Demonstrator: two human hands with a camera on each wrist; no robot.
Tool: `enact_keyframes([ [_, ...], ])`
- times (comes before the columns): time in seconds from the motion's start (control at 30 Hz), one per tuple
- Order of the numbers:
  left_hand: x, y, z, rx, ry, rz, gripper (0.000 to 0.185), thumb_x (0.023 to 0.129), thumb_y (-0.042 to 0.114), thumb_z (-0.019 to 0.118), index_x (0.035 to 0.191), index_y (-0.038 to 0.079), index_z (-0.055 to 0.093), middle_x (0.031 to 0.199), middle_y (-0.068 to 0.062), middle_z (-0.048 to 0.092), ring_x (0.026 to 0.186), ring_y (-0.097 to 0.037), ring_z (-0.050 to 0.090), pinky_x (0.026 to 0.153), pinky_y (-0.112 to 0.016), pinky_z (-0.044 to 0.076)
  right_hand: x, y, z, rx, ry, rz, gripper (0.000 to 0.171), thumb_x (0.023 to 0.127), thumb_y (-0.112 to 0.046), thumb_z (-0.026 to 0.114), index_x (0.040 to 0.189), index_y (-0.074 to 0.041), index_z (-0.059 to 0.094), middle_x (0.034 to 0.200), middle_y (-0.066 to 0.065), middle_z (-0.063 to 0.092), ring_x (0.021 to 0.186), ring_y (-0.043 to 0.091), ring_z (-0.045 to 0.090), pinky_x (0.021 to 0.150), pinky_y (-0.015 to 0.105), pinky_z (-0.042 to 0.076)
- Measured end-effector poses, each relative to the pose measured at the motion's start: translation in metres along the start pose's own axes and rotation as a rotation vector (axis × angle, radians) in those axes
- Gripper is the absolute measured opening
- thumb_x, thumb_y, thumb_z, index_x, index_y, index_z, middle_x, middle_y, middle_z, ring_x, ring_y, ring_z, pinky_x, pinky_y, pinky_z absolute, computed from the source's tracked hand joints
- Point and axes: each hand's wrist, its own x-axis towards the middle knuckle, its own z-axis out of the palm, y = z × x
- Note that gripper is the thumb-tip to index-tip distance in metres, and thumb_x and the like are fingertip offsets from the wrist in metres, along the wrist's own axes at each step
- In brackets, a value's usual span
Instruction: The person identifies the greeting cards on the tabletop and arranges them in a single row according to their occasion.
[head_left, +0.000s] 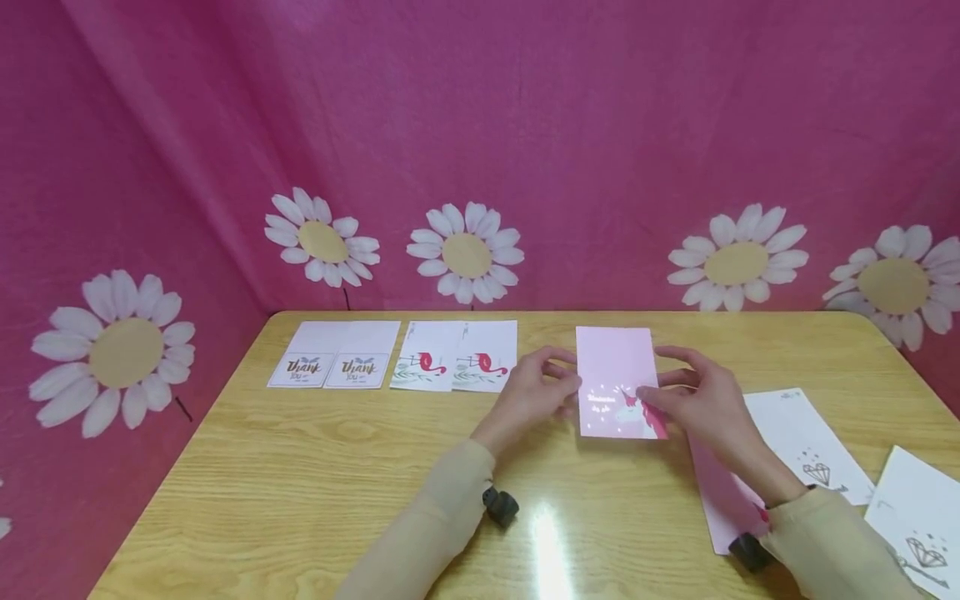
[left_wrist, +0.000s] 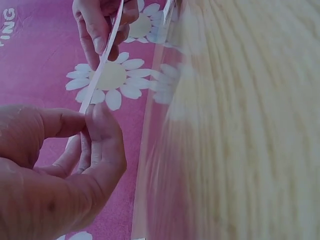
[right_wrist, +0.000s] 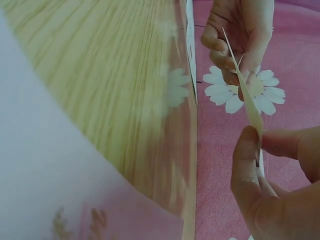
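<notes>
A pink card (head_left: 615, 367) with a white unicorn and small white lettering is held upright above the table, facing me. At its left edge my left hand (head_left: 536, 387) pinches it between thumb and fingers; the left wrist view shows the card (left_wrist: 95, 82) nearly edge-on. My right hand (head_left: 701, 400) pinches the right edge, thumb on the front face over the unicorn's head. In the right wrist view the card (right_wrist: 247, 97) also appears as a thin strip. Another pink card (head_left: 716, 500) lies on the table under the right forearm, partly hidden.
On the wooden table (head_left: 315, 475), two "Thank you" cards (head_left: 333, 354) and two flamingo cards (head_left: 454, 356) lie side by side at the back left. White diamond-print cards (head_left: 806, 437) lie at the right. A pink daisy-print curtain (head_left: 585, 150) hangs behind the table.
</notes>
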Motion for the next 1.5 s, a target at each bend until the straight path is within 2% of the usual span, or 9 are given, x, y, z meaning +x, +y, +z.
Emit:
enact_keyframes([
  [0.1, 0.004, 0.001, -0.001, 0.013, 0.023, -0.002, 0.028, 0.095, 0.011, 0.070, 0.123, 0.016, 0.065, 0.107, -0.006, 0.067, 0.077, -0.019, 0.070, 0.067, -0.034, 0.063, 0.001, 0.001, 0.002, 0.026, -0.038, 0.020, 0.081, 0.090, -0.031, 0.080, 0.156, -0.010, 0.039, 0.130, 0.028, 0.065, 0.096, 0.019, 0.072, 0.070, 0.027, 0.061],
  [0.37, 0.013, 0.003, -0.005, 0.053, 0.079, 0.003, 0.031, 0.096, 0.012, 0.068, 0.126, 0.014, 0.065, 0.107, -0.007, 0.069, 0.079, -0.022, 0.072, 0.071, -0.035, 0.063, 0.009, 0.002, 0.010, 0.099, -0.088, 0.026, 0.075, 0.091, -0.023, 0.079, 0.153, -0.005, 0.042, 0.123, 0.027, 0.066, 0.082, 0.007, 0.071, 0.072, 0.029, 0.063],
  [0.7, 0.020, 0.005, -0.006, 0.366, 0.150, 0.059, 0.055, 0.089, 0.015, 0.075, 0.141, 0.011, 0.058, 0.111, -0.004, 0.071, 0.087, -0.012, 0.064, 0.080, -0.026, 0.054, 0.026, -0.004, 0.021, 0.106, -0.035, 0.001, 0.069, 0.089, -0.016, 0.079, 0.149, -0.003, 0.047, 0.107, 0.021, 0.066, 0.069, 0.011, 0.071, 0.068, 0.026, 0.062],
  [0.87, 0.022, 0.007, -0.006, 0.542, 0.132, 0.092, 0.063, 0.086, 0.018, 0.078, 0.144, 0.008, 0.055, 0.115, -0.009, 0.068, 0.097, -0.017, 0.060, 0.090, -0.033, 0.055, 0.036, -0.008, 0.028, 0.118, -0.043, 0.035, 0.069, 0.090, -0.016, 0.078, 0.151, -0.004, 0.047, 0.109, 0.019, 0.065, 0.071, 0.010, 0.069, 0.069, 0.026, 0.062],
  [1.0, 0.022, 0.008, -0.004, 0.654, 0.102, 0.079, 0.073, 0.085, 0.026, 0.081, 0.149, 0.007, 0.050, 0.136, -0.014, 0.057, 0.120, -0.024, 0.055, 0.108, -0.039, 0.050, 0.043, -0.010, 0.032, 0.109, -0.042, 0.054, 0.069, 0.090, -0.015, 0.078, 0.151, -0.005, 0.047, 0.109, 0.019, 0.064, 0.070, 0.010, 0.068, 0.067, 0.023, 0.061],
  [1.13, 0.020, 0.008, -0.006, 0.733, 0.033, 0.075, 0.085, 0.083, 0.032, 0.086, 0.153, 0.006, 0.045, 0.155, -0.015, 0.042, 0.140, -0.025, 0.046, 0.118, -0.039, 0.042, 0.048, -0.010, 0.035, 0.094, -0.042, 0.066, 0.068, 0.091, -0.015, 0.077, 0.151, -0.005, 0.047, 0.111, 0.020, 0.065, 0.070, 0.009, 0.066, 0.066, 0.022, 0.060],
  [1.23, 0.019, 0.008, -0.010, 0.801, -0.026, 0.106, 0.087, 0.081, 0.031, 0.087, 0.153, 0.006, 0.046, 0.158, -0.015, 0.038, 0.145, -0.025, 0.040, 0.119, -0.038, 0.041, 0.052, -0.009, 0.037, 0.101, -0.045, 0.075, 0.068, 0.091, -0.014, 0.076, 0.151, -0.004, 0.046, 0.113, 0.021, 0.065, 0.072, 0.009, 0.065, 0.067, 0.021, 0.060],
  [1.37, 0.019, 0.008, -0.017, 0.872, -0.074, 0.149, 0.078, 0.083, 0.026, 0.084, 0.150, 0.005, 0.049, 0.157, -0.015, 0.039, 0.144, -0.024, 0.041, 0.118, -0.037, 0.042, 0.056, -0.008, 0.039, 0.099, -0.045, 0.089, 0.067, 0.091, -0.014, 0.077, 0.150, -0.004, 0.047, 0.114, 0.020, 0.065, 0.073, 0.009, 0.065, 0.068, 0.021, 0.060],
  [1.5, 0.020, 0.007, -0.025, 0.950, -0.100, 0.223, 0.048, 0.085, 0.024, 0.080, 0.125, 0.002, 0.065, 0.148, -0.016, 0.050, 0.135, -0.026, 0.049, 0.115, -0.037, 0.044, 0.060, -0.009, 0.041, 0.054, -0.047, 0.084, 0.065, 0.091, -0.016, 0.076, 0.149, -0.003, 0.049, 0.114, 0.021, 0.067, 0.077, 0.011, 0.063, 0.067, 0.020, 0.058],
])
